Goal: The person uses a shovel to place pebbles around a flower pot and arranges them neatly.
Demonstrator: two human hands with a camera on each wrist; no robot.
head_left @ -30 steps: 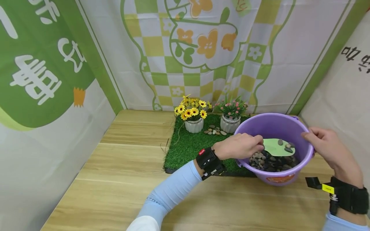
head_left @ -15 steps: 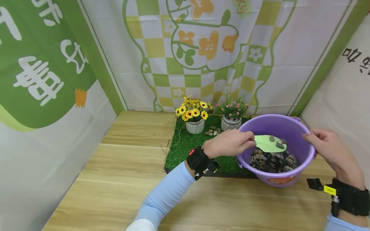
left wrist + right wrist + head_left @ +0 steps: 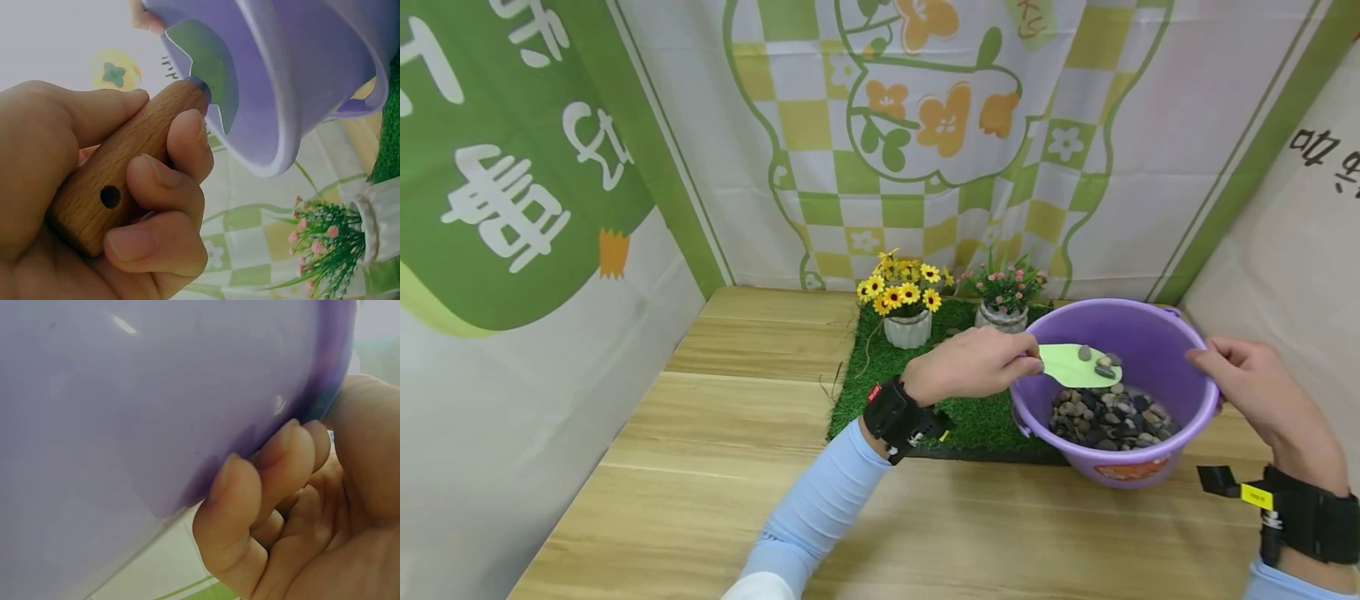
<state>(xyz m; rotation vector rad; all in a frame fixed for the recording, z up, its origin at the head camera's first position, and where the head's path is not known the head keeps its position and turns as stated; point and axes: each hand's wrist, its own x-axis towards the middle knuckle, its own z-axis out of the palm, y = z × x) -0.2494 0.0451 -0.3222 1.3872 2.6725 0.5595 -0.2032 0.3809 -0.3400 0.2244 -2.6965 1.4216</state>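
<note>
In the head view, my left hand (image 3: 966,362) holds a garden trowel (image 3: 1060,367) with a light green blade. The left wrist view shows its wooden handle (image 3: 140,150) wrapped by curled fingers, thumb along it. Several pebbles (image 3: 1105,365) lie on the blade, which hovers over the left part of a purple bucket (image 3: 1172,367). More pebbles (image 3: 1108,425) cover the bucket's bottom. My right hand (image 3: 1273,396) grips the bucket's right rim, thumb on top; in the right wrist view its fingers (image 3: 234,494) press against the outer wall.
Artificial turf (image 3: 880,392) lies left of the bucket on a wooden table (image 3: 722,467). On it stand a pot of yellow flowers (image 3: 908,329) and a pot of pink flowers (image 3: 1003,317). Printed curtains (image 3: 925,200) hang behind.
My left hand has drawn the trowel leftward and slightly up, with the pebbles still on its blade. My right hand keeps its grip on the bucket rim.
</note>
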